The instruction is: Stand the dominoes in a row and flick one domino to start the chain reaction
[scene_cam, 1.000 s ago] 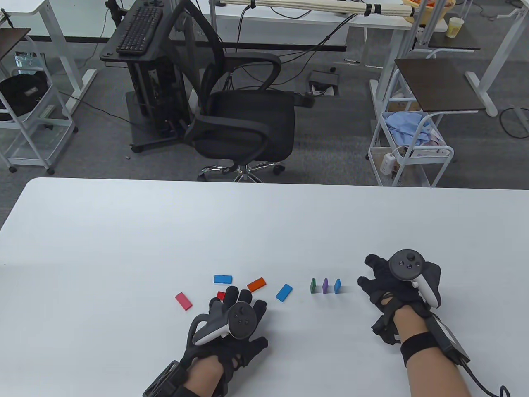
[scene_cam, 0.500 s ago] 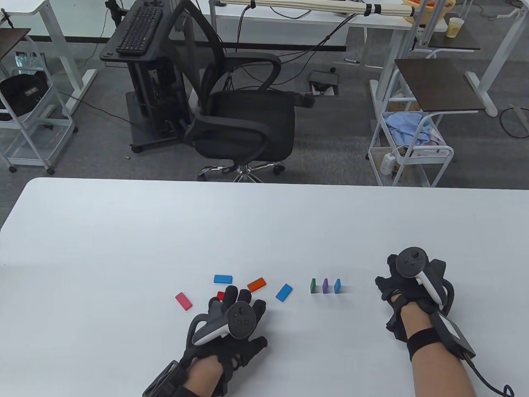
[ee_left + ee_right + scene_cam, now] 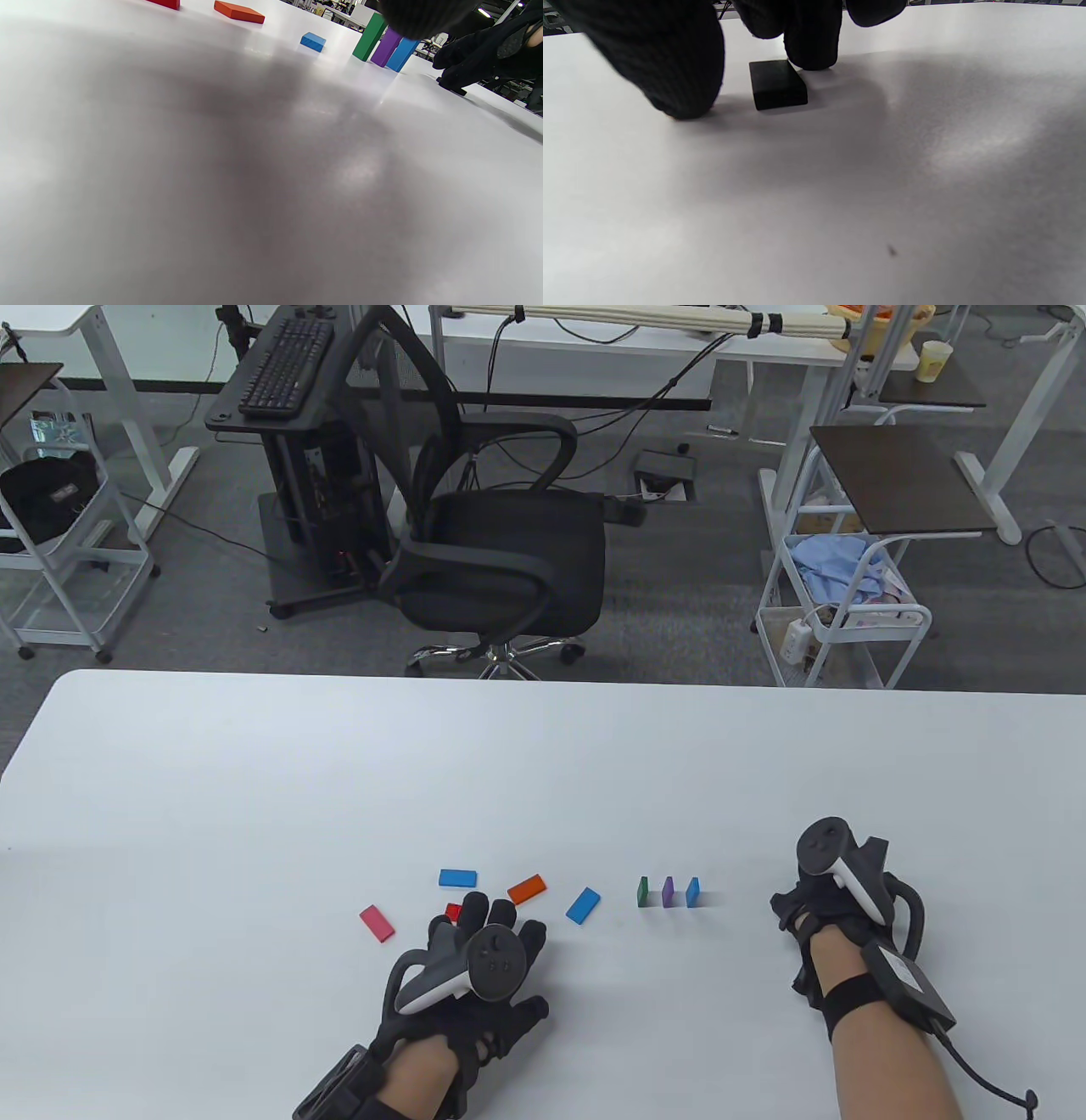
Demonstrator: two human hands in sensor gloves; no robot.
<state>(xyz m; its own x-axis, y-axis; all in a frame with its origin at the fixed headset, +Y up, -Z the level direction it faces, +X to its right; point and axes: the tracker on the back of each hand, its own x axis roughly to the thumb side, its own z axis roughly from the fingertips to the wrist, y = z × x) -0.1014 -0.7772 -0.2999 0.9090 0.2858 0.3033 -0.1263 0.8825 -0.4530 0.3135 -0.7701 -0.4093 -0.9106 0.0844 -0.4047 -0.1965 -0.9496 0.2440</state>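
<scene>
Three dominoes stand in a row: green, purple and blue. Left of them lie a blue domino, an orange one, another blue one and a pink one. A red domino is half hidden by my left hand, which rests flat on the table with its fingers spread. My right hand arches over the table right of the row. Under it lies a flat black domino, with the thumb apart on one side and a fingertip at its far corner.
The white table stretches far beyond the dominoes. A black office chair and a white cart stand past its far edge.
My right hand has drawn rightward away from the standing row and tipped its fingers down around the black domino. The left hand and all the coloured dominoes have stayed put.
</scene>
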